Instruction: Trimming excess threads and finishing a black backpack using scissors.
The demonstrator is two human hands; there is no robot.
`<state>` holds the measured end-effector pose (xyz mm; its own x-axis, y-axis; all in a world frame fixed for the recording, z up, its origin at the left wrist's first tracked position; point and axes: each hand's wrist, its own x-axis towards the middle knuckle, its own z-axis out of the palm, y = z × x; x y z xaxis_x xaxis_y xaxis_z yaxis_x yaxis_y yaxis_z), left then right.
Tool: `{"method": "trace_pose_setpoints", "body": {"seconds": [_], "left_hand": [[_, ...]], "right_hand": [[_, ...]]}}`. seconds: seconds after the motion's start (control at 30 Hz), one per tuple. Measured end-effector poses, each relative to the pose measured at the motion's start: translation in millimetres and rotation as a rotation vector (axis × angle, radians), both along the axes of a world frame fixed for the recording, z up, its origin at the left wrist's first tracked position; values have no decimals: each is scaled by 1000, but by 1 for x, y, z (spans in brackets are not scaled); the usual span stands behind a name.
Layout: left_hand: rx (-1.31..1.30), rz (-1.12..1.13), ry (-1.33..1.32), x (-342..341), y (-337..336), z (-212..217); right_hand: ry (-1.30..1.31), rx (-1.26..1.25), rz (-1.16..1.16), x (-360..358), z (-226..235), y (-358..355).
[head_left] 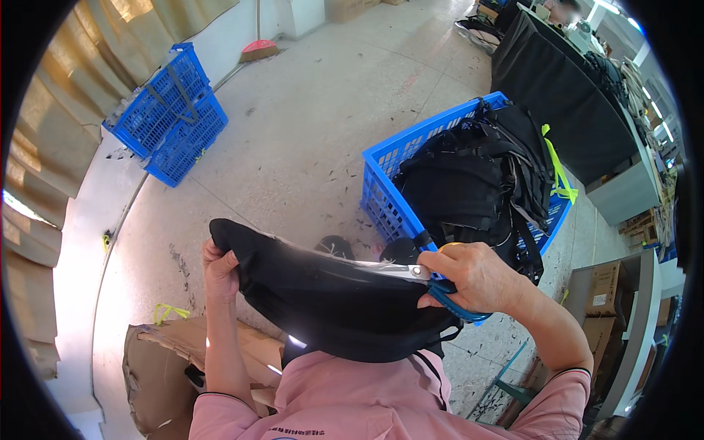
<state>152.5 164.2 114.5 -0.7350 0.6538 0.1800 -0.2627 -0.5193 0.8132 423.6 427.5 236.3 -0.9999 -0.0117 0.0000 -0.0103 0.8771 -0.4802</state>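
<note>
Two hands shared the work here. Your left hand (220,270) pinched the left end of a black fabric bag piece (330,301), fingers curled tight over its edge and thumb behind, so the seam ran taut across in front of your chest. Your right hand (477,279) was closed through the blue handles of a pair of scissors (411,273), whose silver blades lay flat along the upper edge of the fabric and pointed left; that low angle looked chosen to skim the seam rather than bite into the cloth. The blades seemed nearly together, though you could not tell whether they held a thread.

The piece hung in the air, near to you, above a flattened cardboard sheet (158,359) on the floor at the near left. Just beyond your right hand stood a blue plastic crate (389,165) heaped with more black bags and straps (477,183), a yellow-green strap showing at its right side; it sat within easy reach, likely so pieces could be taken without rising. Dark scraps dotted the grey floor (308,110) around it. Far to the left, two empty blue crates (172,114) leaned stacked by the wall, well apart from you. A black-draped table (557,95) ran along the far right.
</note>
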Motion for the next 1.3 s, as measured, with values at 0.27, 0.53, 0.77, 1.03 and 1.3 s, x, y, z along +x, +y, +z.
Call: {"method": "trace_pose_setpoints", "body": {"seconds": [0.27,0.53,0.77,1.03,1.3], "left_hand": [[-11,45,-27,-1,-7,-9],[38,62,-66,5,-7,-8],[62,7,-62,3,-6,-2],[21,17,-9,16,2,7],[34,24,-27,17,1,2]], "right_hand": [[30,-7,-5,-3,-2,0],[43,-21,21,-16,1,-8],[5,-15,40,-20,9,-8],[100,-17,34,-32,3,-15],[31,42,58,-32,6,-17]]}}
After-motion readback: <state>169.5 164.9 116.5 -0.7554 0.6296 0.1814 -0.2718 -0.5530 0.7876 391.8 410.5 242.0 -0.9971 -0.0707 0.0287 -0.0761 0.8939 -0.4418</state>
